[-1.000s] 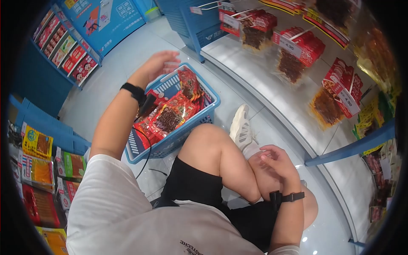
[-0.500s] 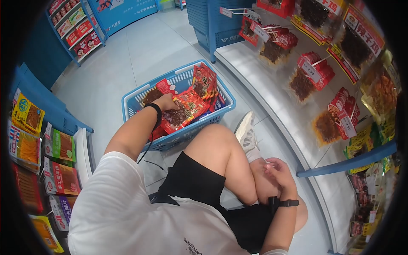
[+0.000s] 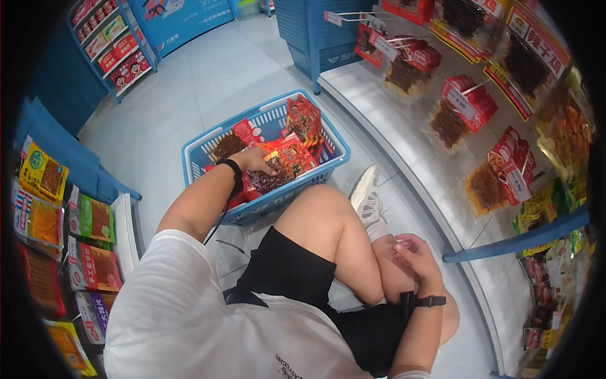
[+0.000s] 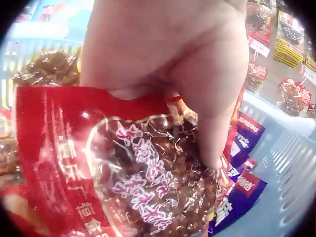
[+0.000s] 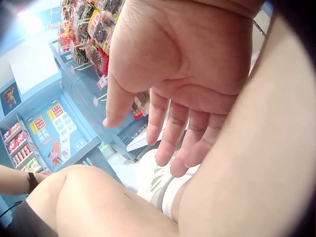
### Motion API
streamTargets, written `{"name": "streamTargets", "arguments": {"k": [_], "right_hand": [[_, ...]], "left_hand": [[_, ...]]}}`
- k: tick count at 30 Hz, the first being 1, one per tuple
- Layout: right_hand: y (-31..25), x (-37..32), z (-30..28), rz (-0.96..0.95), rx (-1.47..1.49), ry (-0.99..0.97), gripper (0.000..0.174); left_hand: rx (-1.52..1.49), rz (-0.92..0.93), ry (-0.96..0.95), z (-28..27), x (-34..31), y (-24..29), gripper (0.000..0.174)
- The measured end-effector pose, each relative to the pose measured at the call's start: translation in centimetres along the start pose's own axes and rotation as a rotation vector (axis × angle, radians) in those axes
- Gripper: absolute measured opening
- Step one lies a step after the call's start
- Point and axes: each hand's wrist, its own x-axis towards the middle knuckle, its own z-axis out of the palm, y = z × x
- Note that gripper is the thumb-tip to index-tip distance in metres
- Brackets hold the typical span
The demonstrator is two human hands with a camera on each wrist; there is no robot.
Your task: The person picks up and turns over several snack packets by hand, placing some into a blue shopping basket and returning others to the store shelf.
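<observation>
My left hand (image 3: 255, 161) reaches into a blue shopping basket (image 4: 291, 168) on the floor. It pinches a red snack bag (image 4: 148, 177) by its top edge, the thumb lying across the front and the other fingers hidden behind. Dark brown food shows through the bag's clear window. Around it in the basket lie another brown-filled bag (image 4: 49, 69), upright red bags (image 3: 304, 120) and blue-purple packets (image 4: 242, 197). Beside my lower leg (image 3: 385, 252), my right hand (image 5: 182, 74) holds nothing, its fingers loosely extended.
To the right, a white shelf (image 3: 404, 145) runs past, with red-topped snack packs (image 3: 467, 104) hanging on hooks above it. Packaged snacks (image 3: 95, 262) hang close on the left. My bent knee (image 3: 315, 208) stands against the basket's near side. Stacked blue baskets (image 3: 328, 38) are farther off.
My left hand has come down from above the basket's far side onto the bags and now grips one by its top. The right hand has stayed near the leg.
</observation>
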Motion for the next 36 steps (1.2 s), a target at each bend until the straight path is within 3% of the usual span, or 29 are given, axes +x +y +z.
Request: {"name": "streamTargets", "arguments": {"k": [3,4,5,7,11,15,18,21,25,27,31,33,36], "right_hand": [[0.8,0.4,-0.2,-0.054,0.010,-0.040,0.032],[0.7,0.3,-0.2,-0.057,0.014,-0.041,0.032],[0.7,0.2,-0.3,-0.057,0.018,-0.042,0.032],[0.6,0.0,-0.2,-0.062,0.020,-0.044,0.031],[-0.2,-0.2,0.1,-0.068,0.000,-0.048,0.030],[-0.7,-0.1,0.4,-0.072,-0.007,-0.042,0.029],[-1.2,-0.2,0.6,-0.067,-0.012,-0.021,0.029],[-0.8,-0.4,0.2,-0.126,0.026,0.033,0.029],[-2.4,-1.9,0.5,-0.213,0.134,0.083,0.028],[-2.9,-2.6,0.4,-0.296,0.330,-0.015,0.037],[-1.7,-3.2,0.1,-0.438,0.625,0.039,0.047],[-3.2,-3.7,0.3,-0.572,0.697,0.021,0.052],[-3.5,-3.5,-0.1,-0.523,0.691,0.117,0.046]], "left_hand": [[0.017,0.143,-0.071,-0.5,-0.9,0.6,0.075],[0.086,0.162,0.025,-0.8,-1.5,1.1,0.064],[0.095,0.166,0.024,-1.7,-1.9,1.4,0.064],[-0.435,0.215,0.101,-3.9,-3.0,1.5,0.052],[-0.713,0.407,0.429,-9.9,-7.6,5.1,0.039],[-0.928,0.450,0.574,-12.4,-12.2,10.1,0.041],[-1.148,0.615,0.440,-10.9,-14.1,14.3,0.043],[-1.131,0.703,0.318,-6.9,-14.6,19.1,0.047],[-1.137,0.699,0.042,-0.2,-14.3,25.2,0.044],[-1.167,0.680,-0.099,2.9,-14.1,27.8,0.042],[-1.182,0.686,-0.292,8.1,-12.8,31.2,0.041],[-1.182,0.702,-0.351,10.2,-11.7,32.3,0.042],[-1.107,0.658,-0.350,12.2,-10.6,33.3,0.041]]}}
